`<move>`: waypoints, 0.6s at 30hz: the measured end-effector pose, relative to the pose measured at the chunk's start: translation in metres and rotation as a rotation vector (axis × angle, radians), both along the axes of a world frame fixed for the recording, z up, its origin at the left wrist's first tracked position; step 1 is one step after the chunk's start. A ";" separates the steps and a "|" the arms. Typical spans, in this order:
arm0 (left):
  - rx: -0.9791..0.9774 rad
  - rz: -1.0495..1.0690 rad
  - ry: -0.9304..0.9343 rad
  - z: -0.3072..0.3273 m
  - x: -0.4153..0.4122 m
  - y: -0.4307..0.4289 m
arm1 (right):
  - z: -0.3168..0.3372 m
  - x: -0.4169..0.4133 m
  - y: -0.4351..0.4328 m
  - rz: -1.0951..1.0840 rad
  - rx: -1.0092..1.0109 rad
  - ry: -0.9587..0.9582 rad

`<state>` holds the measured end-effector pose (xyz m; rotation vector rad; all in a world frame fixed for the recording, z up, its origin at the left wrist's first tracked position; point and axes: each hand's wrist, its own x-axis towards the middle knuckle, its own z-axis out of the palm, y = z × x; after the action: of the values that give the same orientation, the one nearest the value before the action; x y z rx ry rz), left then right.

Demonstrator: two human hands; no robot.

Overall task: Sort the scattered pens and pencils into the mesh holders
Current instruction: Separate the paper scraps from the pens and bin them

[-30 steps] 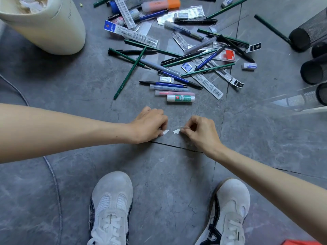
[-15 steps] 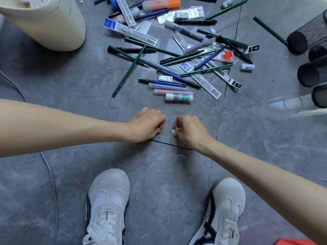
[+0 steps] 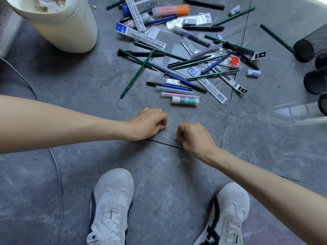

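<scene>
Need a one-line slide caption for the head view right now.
Left hand and right hand each pinch a tiny scrap near the pile of pens and pencils; mesh holders lie at right.

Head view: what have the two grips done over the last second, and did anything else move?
The left grip and right grip drew slightly closer together. The white scraps they pinch, plainly showing a second ago, are now almost hidden inside the grips. Nothing picked up or released. The pens and pencils, mesh holders and cream bin lie as before.
</scene>
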<state>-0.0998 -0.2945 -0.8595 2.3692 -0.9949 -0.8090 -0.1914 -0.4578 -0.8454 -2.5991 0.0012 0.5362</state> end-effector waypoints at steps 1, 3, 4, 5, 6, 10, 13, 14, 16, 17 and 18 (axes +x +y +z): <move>-0.001 0.006 0.001 0.000 0.001 0.001 | 0.000 0.002 0.000 -0.044 0.011 0.006; -0.020 0.036 0.000 -0.001 0.004 0.003 | 0.003 0.012 -0.001 -0.165 0.029 0.013; -0.042 0.061 -0.005 0.001 0.007 0.004 | 0.005 0.019 0.000 -0.225 0.053 0.016; -0.070 0.093 -0.015 0.002 0.010 0.005 | 0.007 0.028 0.001 -0.282 0.094 0.017; -0.100 0.130 -0.032 0.005 0.015 0.007 | 0.010 0.038 0.003 -0.335 0.146 0.016; -0.228 0.308 -0.104 0.030 0.049 0.025 | 0.030 0.088 0.026 -0.439 0.263 -0.047; -0.308 0.465 -0.263 0.062 0.089 0.056 | 0.046 0.137 0.061 -0.399 0.380 -0.078; -0.336 0.542 -0.320 0.072 0.102 0.067 | 0.052 0.156 0.074 -0.394 0.445 -0.078; -0.385 0.740 -0.375 0.088 0.125 0.090 | 0.064 0.190 0.102 -0.388 0.552 -0.095; -0.412 0.824 -0.389 0.095 0.134 0.100 | 0.071 0.207 0.116 -0.389 0.602 -0.109; -0.435 0.890 -0.410 0.102 0.142 0.111 | 0.077 0.223 0.131 -0.404 0.655 -0.115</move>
<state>0.0426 -0.1831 -0.7580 2.2561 -0.1256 0.2110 0.0317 -0.3272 -0.7684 -1.9124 0.2617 0.1900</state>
